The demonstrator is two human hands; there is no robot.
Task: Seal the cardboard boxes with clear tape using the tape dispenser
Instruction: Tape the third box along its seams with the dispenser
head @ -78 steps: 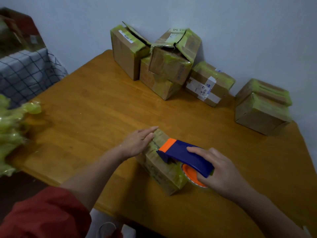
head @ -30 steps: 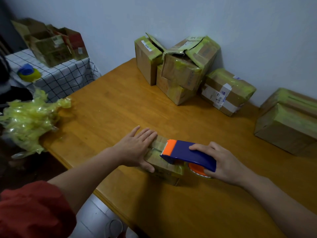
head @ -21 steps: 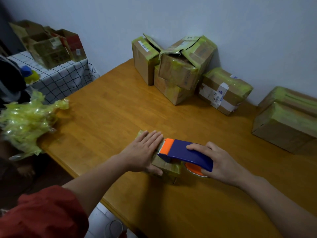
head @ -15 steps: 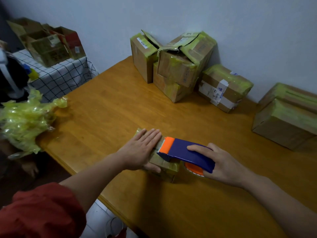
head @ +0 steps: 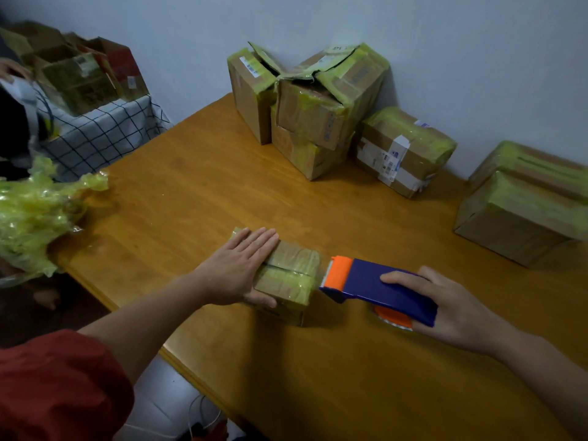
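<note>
- A wooden table (head: 197, 192) is seen from above; its near edge runs on a slant from the left side down to the bottom middle, with pale floor showing below it.
- A small cardboard box (head: 292, 272), wrapped in yellowish clear tape, is set close to that near edge.
- The left hand (head: 235, 268) is laid flat on the left part of the box top, fingers straight and together, thumb down against the near side. A red sleeve (head: 57, 386) is seen at the lower left.
- A blue tape dispenser (head: 378, 286) is gripped by the right hand (head: 451, 310), fingers curled over its body. Its orange head is held at the box's right end; whether they touch cannot be told.
- A broad stretch of bare tabletop is left between the small box and the far wall (head: 445, 43).
- Against the wall, a stack of taped boxes (head: 311, 113) is piled, the top one with torn flaps; its contents cannot be seen.
- Just beside the stack lies a labelled box (head: 404, 151); well apart, at the right edge, a large box (head: 521, 211) is placed.
- A wad of crumpled tape (head: 35, 211) overhangs the table's left corner.
- Beyond it, open boxes (head: 76, 78) are stood on a checked cloth (head: 105, 135); their contents are too blurred to tell.
</note>
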